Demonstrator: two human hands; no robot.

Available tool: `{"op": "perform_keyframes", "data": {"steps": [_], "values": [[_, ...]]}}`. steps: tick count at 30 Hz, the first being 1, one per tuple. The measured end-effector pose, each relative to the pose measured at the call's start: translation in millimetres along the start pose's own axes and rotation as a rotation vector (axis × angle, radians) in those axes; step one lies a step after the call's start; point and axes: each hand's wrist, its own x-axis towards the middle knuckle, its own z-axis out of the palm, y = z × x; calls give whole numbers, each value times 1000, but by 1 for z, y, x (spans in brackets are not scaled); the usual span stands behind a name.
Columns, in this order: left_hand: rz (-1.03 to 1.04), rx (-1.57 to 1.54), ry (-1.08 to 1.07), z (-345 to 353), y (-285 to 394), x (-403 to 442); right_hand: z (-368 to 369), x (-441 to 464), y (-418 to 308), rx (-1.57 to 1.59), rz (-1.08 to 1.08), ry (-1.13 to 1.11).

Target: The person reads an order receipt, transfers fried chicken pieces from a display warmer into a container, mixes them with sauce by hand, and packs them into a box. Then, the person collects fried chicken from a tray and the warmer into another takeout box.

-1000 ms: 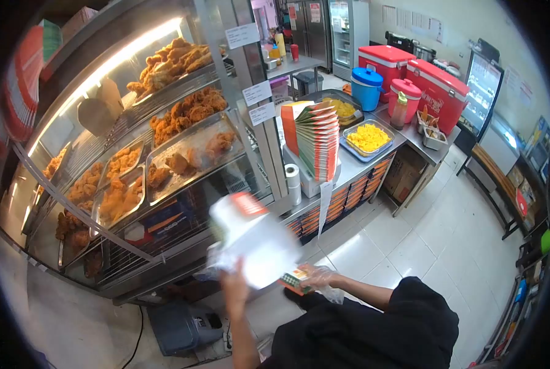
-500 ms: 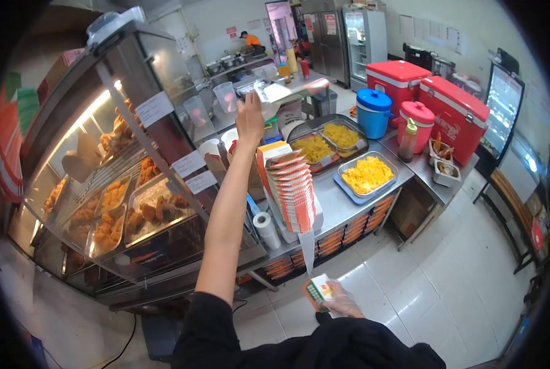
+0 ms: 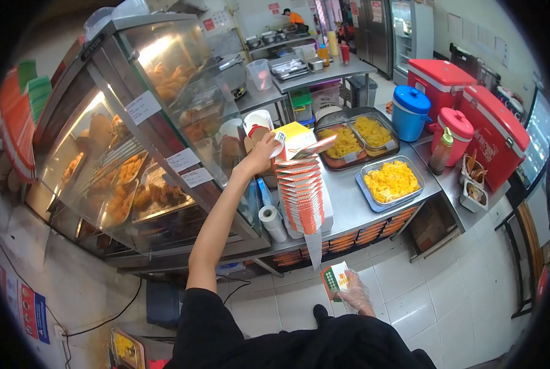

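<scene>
My left hand [image 3: 261, 155] is bare and reaches to the upper left side of a tall stack of folded orange-and-white paper food boxes [image 3: 301, 197]. Its fingers are closed around a small whitish piece that I cannot make out. Paper cups [image 3: 258, 119] stand just behind it, beside the glass cabinet. Low at my front, my right hand [image 3: 357, 294], in a clear plastic glove, grips a small printed paper food box [image 3: 334, 280] coloured green, orange and white. A translucent pointed strip [image 3: 313, 249] hangs from the stack's lower end, above that box.
On the left stands a heated glass cabinet [image 3: 137, 135] with fried chicken. The steel counter holds a tray of yellow food [image 3: 390, 180], a covered black tray [image 3: 333, 161], a plastic roll [image 3: 272, 222], a blue drink jug [image 3: 410, 111] and red coolers [image 3: 496, 132]. A person [image 3: 295, 19] works far back.
My left hand has come down and back from above the far counter to the top of the box stack. The view has shifted, and my right hand still holds its box.
</scene>
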Motion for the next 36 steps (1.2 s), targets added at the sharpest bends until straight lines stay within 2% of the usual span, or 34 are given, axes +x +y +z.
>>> {"op": "perform_keyframes", "data": {"steps": [1,2,3,5,7,9,11,12,13,15,16,18,19,21,22,23,25,26,29,31,33,36], "values": [[29,-87,1,-5,5,-4,-1,1,-6,-38,-16,-11],[-5,-98,56,-8,11,-7,-2,4,-12,-80,-34,-25],[-117,-81,-14,-18,19,-6,-1,6,-18,-113,-65,-50],[-154,-114,7,-14,7,-3,4,8,-32,-187,-128,-117],[-88,-70,110,-12,3,-5,7,11,-56,-206,-153,-176],[-136,-75,128,-17,5,-6,12,22,-70,-222,-213,-209],[-141,-180,245,-29,14,-19,26,34,-69,-228,-291,-219],[-175,-215,294,-36,24,-32,32,43,-65,-364,-384,-204],[-58,-183,507,-37,33,-52,35,50,-74,-273,-416,-240],[-280,-668,457,-62,80,-121,50,60,-100,-81,-472,-359],[-240,-837,529,-63,94,-159,61,61,-116,-2,-535,-324],[-480,-1082,658,-67,117,-238,79,59,-161,-16,-588,-460],[-583,-1202,775,-60,120,-277,91,57,-181,-117,-584,-624],[-755,-1309,1019,-49,139,-361,142,38,-202,147,-426,-642],[-885,-1296,1121,-48,153,-402,168,30,-208,321,-402,-779],[-998,-1302,1212,-44,166,-437,194,37,-200,296,-345,-961],[-1116,-1182,1418,-37,199,-505,248,13,-207,6,-788,-951],[-1125,-1144,1539,-38,211,-557,287,-24,-220,9,-831,-937],[-1102,-1037,1909,-40,250,-656,390,-76,-242,-22,-643,-1253],[-1027,-964,2087,-47,278,-704,465,-104,-241,-276,-1159,-1163],[-985,-904,2247,-53,300,-743,528,-134,-244,-359,-1271,-1193],[-1000,-764,2395,-53,323,-779,597,-185,-256,-637,-1184,-1256]]}}
